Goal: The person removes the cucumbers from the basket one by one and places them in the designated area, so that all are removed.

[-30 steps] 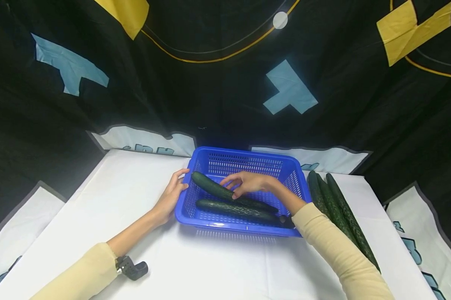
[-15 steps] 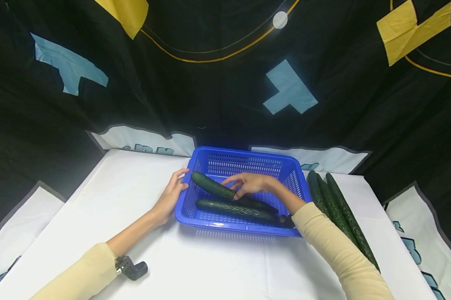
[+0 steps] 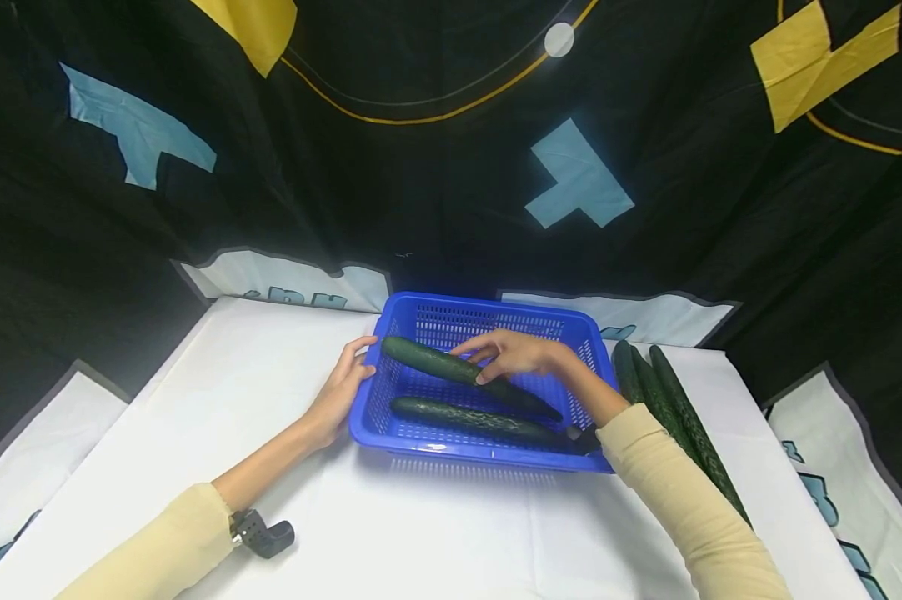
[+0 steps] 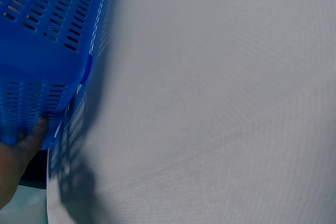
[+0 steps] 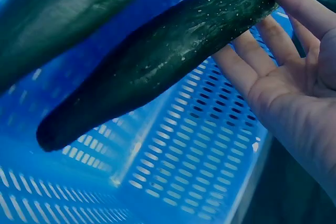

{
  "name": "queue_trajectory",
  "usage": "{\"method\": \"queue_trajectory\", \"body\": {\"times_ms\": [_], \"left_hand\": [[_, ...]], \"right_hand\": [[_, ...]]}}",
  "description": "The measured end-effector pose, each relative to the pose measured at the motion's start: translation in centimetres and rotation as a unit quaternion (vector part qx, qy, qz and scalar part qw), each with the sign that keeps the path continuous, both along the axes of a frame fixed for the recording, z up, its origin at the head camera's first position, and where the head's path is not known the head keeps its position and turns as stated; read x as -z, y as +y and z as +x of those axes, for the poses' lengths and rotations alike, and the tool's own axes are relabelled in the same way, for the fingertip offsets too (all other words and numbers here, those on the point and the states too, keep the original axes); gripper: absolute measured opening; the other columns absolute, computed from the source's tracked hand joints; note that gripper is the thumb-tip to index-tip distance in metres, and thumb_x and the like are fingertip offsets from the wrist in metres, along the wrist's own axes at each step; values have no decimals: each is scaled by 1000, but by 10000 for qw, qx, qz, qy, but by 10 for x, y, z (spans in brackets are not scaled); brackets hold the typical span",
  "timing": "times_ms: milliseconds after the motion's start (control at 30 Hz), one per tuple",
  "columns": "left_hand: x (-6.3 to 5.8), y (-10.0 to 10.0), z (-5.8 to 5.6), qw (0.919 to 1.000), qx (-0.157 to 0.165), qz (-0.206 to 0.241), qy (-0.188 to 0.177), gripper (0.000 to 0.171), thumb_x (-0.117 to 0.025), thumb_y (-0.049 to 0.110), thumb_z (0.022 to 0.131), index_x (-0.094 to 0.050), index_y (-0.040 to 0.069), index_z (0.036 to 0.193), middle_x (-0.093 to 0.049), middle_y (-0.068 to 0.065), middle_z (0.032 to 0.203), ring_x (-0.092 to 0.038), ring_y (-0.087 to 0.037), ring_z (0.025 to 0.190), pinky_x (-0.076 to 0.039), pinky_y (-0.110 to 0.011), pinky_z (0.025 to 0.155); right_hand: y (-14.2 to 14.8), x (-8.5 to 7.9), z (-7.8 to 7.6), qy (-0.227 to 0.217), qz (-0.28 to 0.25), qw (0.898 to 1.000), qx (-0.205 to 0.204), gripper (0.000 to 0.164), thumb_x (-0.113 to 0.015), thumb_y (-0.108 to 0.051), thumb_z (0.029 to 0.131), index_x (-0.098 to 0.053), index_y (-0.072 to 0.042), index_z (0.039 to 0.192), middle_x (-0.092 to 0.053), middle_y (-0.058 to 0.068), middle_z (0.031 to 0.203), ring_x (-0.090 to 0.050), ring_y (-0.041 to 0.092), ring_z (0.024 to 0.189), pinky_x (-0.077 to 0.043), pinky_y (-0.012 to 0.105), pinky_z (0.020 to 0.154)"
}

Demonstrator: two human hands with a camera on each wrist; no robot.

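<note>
My right hand (image 3: 514, 352) pinches a long dark green cucumber (image 3: 427, 359) between thumb and fingers, over the blue plastic basket (image 3: 496, 455). In the right wrist view this cucumber (image 5: 168, 51) slants across, with the thumb on its upper side and fingers underneath. A second cucumber (image 3: 458, 414) lies in the basket along its near side, its right end partly behind the right forearm. My left hand (image 3: 338, 392) touches the basket's left side from outside. The left wrist view shows a finger of the left hand (image 4: 21, 153) against the slotted wall (image 4: 31, 95).
Several more cucumbers (image 3: 676, 408) lie side by side on the white table (image 3: 421, 533), right of the basket, partly hidden by the right sleeve. A black curtain (image 3: 436, 192) with blue and yellow patches hangs behind the table. A dark device (image 3: 262, 533) sits at the left wrist.
My right hand has risen and moved slightly right, and the pinched cucumber has come up from the basket floor with it. The left hand and the basket look unmoved.
</note>
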State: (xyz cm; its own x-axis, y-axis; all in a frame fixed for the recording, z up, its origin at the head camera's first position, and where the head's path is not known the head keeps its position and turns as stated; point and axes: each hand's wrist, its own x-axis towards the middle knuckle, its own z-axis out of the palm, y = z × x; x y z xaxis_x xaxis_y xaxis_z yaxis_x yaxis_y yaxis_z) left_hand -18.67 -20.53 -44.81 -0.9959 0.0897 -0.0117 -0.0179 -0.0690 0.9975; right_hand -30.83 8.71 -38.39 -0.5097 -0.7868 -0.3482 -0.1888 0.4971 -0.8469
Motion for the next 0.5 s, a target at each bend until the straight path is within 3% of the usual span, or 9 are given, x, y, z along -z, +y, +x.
{"method": "queue_trajectory", "body": {"times_ms": [200, 500], "left_hand": [[1, 0, -1, 10000, -13, -58, 39, 53, -35, 10, 101, -25, 14, 153, -32, -21, 152, -44, -42, 130, -49, -39, 99], [0, 1, -1, 10000, 26, -36, 11, 54, -35, 10, 101, -24, 15, 154, -32, -20, 152, -44, -41, 129, -50, -38, 97]], "right_hand": [[10, -23, 1, 279, -164, 9994, 146, 57, -65, -2, 93, -53, -18, 146, -45, 9, 151, -41, 31, 139, -47, 54, 101], [31, -56, 1, 689, -793, 9943, 182, 56, -64, -4, 94, -50, -13, 148, -53, 11, 143, -45, 34, 135, -51, 53, 96]]}}
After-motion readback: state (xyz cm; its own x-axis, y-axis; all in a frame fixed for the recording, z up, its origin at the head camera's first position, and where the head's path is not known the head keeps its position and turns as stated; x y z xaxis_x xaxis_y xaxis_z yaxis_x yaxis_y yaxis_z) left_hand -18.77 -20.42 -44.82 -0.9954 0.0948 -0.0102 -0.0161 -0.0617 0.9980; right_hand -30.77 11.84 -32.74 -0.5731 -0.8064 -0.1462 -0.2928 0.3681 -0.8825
